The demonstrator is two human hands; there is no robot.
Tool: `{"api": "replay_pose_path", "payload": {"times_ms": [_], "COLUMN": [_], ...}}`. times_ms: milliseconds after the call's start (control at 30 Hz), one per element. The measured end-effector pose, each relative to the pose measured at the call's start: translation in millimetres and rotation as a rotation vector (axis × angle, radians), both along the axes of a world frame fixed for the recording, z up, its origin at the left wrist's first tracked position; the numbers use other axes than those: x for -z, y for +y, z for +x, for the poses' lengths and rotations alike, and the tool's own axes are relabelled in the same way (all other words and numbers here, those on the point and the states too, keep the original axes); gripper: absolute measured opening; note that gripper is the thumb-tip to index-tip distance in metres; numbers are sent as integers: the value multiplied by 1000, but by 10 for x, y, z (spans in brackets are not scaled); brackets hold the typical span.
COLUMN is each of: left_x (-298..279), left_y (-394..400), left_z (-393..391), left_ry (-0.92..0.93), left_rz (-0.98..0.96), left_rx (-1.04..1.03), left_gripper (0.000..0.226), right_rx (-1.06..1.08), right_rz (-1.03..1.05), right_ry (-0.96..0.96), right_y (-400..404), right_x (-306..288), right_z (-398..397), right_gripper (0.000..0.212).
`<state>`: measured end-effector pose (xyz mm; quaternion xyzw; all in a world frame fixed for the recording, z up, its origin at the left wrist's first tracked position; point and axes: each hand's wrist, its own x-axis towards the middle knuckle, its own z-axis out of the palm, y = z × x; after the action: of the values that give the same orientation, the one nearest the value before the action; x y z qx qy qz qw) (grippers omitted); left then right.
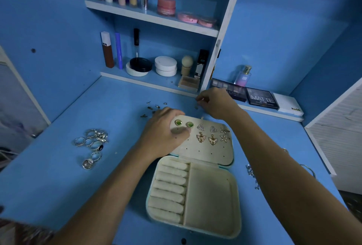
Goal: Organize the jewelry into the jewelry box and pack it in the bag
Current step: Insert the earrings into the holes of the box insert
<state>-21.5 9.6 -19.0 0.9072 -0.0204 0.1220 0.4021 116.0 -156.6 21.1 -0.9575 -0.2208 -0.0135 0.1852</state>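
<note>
An open cream jewelry box [211,201] lies on the blue desk, with ring rolls on its left side. Its lid panel [207,152] carries green, triangle, butterfly and star earrings [201,138]. My left hand [164,135] grips the lid's far left corner, thumb pressed on the panel below the green pair. My right hand [215,103] is behind the lid's far edge, fingertips pinched together; what they hold is too small to make out. Small earring backs [151,108] are scattered beyond the box. Several silver rings [92,142] lie to the left. No bag is in view.
A silver chain [252,174] lies right of the box by my right forearm. Shelves behind hold cosmetics: tubes, jars [165,66], a perfume bottle [242,76] and palettes [261,97]. A white vertical divider [213,56] rises just behind my right hand.
</note>
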Motion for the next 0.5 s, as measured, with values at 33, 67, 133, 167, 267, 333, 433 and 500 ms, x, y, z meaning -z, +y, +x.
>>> {"api": "replay_pose_path", "payload": {"times_ms": [33,67,133,167,267,333,433,500], "left_x": [-2,4,11,7,9,11,6,3], "left_y": [-2,-1,3,-1,-5,-5,0,1], "left_z": [-2,3,7,9,11,12,10,8], "left_ry": [0,-2,-5,-7,-5,-5,6,5], "left_rz": [1,1,2,2,-1,1,1,2], "left_rx": [3,4,3,3,7,7,8,9], "left_gripper": [55,55,55,55,56,56,56,56], "right_rx": [-1,-4,-12,-12,-17,-22,-6,14], "right_rz": [-26,-52,-113,-143,-254,-341,-394,-407], "right_ry": [0,-4,-9,-12,-24,-30,-36,-28], "right_y": [33,66,129,152,210,245,285,298], "right_x": [8,16,14,2,-32,-53,-56,-50], "right_z": [22,49,81,89,116,125,156,179], "right_gripper": [23,23,23,24,26,25,25,25]}}
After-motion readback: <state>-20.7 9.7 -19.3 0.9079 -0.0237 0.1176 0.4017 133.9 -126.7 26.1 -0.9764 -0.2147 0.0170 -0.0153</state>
